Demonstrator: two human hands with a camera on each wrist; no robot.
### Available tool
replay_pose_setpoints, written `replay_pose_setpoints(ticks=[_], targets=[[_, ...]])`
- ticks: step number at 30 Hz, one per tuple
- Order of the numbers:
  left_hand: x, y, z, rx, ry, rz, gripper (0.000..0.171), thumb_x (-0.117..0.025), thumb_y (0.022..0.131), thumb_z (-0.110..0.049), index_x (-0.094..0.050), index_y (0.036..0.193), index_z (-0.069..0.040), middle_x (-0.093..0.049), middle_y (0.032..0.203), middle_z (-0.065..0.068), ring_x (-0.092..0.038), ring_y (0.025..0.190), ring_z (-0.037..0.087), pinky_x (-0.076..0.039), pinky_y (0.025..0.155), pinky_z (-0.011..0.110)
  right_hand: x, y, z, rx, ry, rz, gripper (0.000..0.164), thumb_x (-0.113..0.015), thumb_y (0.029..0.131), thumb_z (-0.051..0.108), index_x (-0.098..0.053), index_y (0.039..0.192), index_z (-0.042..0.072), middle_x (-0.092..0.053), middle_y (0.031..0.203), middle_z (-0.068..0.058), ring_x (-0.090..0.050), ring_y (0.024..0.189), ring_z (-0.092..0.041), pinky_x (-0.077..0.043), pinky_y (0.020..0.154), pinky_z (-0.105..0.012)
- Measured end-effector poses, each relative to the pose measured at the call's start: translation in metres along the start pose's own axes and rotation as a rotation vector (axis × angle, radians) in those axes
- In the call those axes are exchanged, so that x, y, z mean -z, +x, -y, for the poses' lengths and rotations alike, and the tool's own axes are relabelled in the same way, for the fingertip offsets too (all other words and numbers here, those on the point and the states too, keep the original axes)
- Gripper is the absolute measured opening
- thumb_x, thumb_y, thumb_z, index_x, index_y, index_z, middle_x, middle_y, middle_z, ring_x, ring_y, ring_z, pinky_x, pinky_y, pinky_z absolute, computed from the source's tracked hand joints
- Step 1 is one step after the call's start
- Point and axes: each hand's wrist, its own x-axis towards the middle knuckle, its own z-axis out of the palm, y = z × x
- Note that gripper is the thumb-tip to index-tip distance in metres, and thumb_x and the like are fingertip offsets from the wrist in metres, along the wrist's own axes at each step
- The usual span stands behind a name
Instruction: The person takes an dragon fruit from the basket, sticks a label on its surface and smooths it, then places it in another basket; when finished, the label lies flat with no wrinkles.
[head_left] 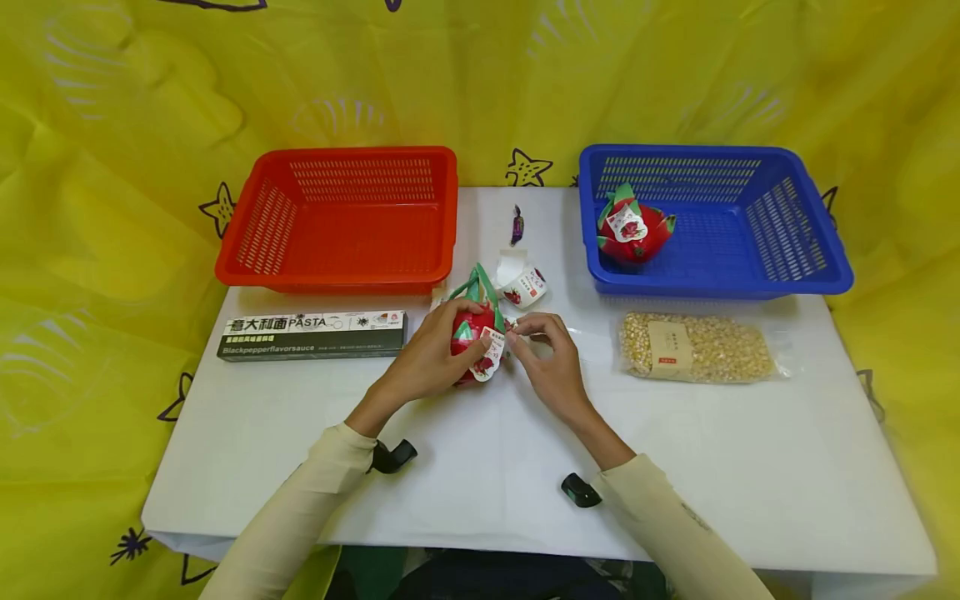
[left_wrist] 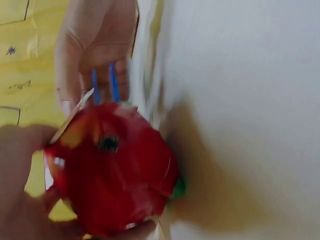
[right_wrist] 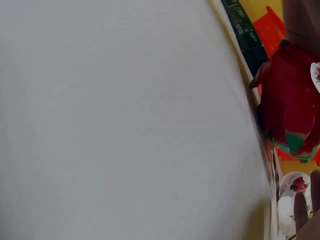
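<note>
In the head view my left hand [head_left: 431,354] grips a red dragon fruit [head_left: 467,333] with green leaf tips, held over the middle of the table. A white sticker [head_left: 487,354] printed with a dragon fruit is on its near side, beside my left thumb. Close to the fruit's right side, my right hand [head_left: 553,362] pinches a small printed sticker [head_left: 512,323] between thumb and forefinger, partly hidden by the fingers. Just beyond the hands lie white sticker strips [head_left: 525,287]. The left wrist view shows the fruit's red underside [left_wrist: 120,170] within the left fingers.
A red basket [head_left: 337,287] stands back left, a blue basket [head_left: 720,287] back right with another stickered dragon fruit [head_left: 633,237] in it. A pasta box [head_left: 311,335] lies left, a bag of corn kernels [head_left: 697,348] right. A small purple-wrapped candy [head_left: 517,225] lies between the baskets.
</note>
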Motion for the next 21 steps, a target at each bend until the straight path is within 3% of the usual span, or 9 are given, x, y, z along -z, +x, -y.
replay_pose_setpoints(ticks=[4,7,10,15,21], targets=[[-0.006,0.003,-0.005,0.005,-0.002,-0.1,0.038,-0.068,0.102,-0.027,-0.055,0.134,-0.013,-0.063,0.134,0.011,-0.06,0.116,0.028,-0.057,0.091,0.046,0.005,-0.004,0.0,0.112,-0.089,0.115,0.016,-0.085,0.091,0.008,-0.07,0.097,0.009,-0.063,0.108,-0.008,-0.06,0.101,-0.02,-0.052,0.091,-0.036],[-0.007,0.003,-0.005,0.016,-0.01,-0.109,0.037,-0.068,0.102,-0.029,-0.056,0.133,-0.013,-0.065,0.131,0.012,-0.062,0.111,0.03,-0.059,0.085,0.045,0.007,-0.003,-0.003,0.148,-0.15,0.215,0.022,-0.09,0.086,0.01,-0.07,0.094,0.011,-0.06,0.109,-0.006,-0.058,0.099,-0.021,-0.049,0.087,-0.03],[-0.004,0.002,-0.002,0.029,-0.035,-0.04,0.044,-0.071,0.102,-0.032,-0.052,0.137,-0.015,-0.06,0.136,0.013,-0.06,0.117,0.03,-0.061,0.088,0.045,0.008,-0.001,-0.006,0.143,-0.194,0.28,0.027,-0.093,0.082,0.013,-0.07,0.095,0.012,-0.057,0.11,-0.005,-0.058,0.097,-0.022,-0.049,0.086,-0.03],[0.006,-0.001,0.005,0.019,-0.062,0.118,0.074,-0.086,0.091,-0.033,-0.039,0.149,-0.022,-0.045,0.15,0.012,-0.047,0.132,0.032,-0.06,0.095,0.048,0.015,0.003,-0.004,0.156,-0.229,0.318,0.026,-0.093,0.084,0.014,-0.071,0.098,0.014,-0.056,0.111,-0.003,-0.059,0.097,-0.022,-0.05,0.086,-0.03],[0.009,-0.001,0.007,-0.038,-0.024,0.153,0.083,-0.089,0.087,-0.027,-0.035,0.15,-0.021,-0.044,0.152,0.015,-0.041,0.14,0.035,-0.055,0.101,0.051,0.023,0.012,0.0,0.163,-0.211,0.3,0.018,-0.088,0.088,0.011,-0.072,0.096,0.012,-0.058,0.108,-0.004,-0.06,0.096,-0.025,-0.052,0.086,-0.038]])
